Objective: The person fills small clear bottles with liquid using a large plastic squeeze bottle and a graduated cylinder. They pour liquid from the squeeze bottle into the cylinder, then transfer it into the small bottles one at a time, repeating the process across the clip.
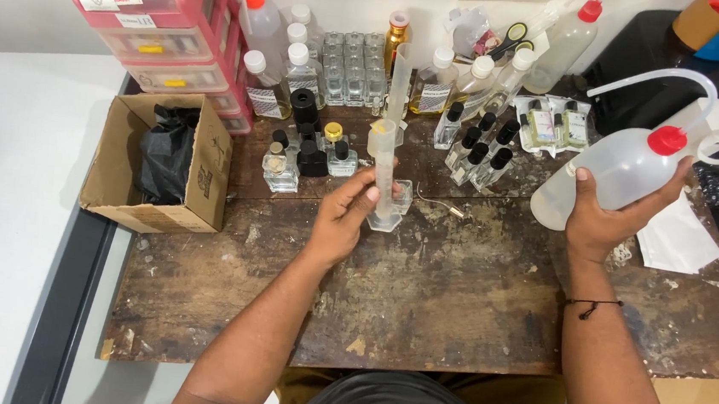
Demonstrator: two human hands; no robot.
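Left hand (343, 213) closed in a light grip, thumb and fingertips on the lower stem of the clear plastic graduated cylinder (385, 174), which stands upright on its hexagonal foot on the worn, stained wooden tabletop (438, 294). Cylinder looks empty or nearly so; liquid level cannot be read from here.

Right hand (610, 217) wrapped around the translucent plastic wash bottle with red cap and curved spout (614, 166), held tilted in the air well to the right of the cylinder. Spout tip points away, toward the right edge, not over the cylinder mouth.

Judgement: early stage. Cylinder steadied and bottle in hand; dispensing not begun; bringing the spout to the cylinder and measuring remain.

Behind the cylinder: small clear glass bottles with black caps (479, 152), some empty. Open brown cardboard box (161, 165) at left.
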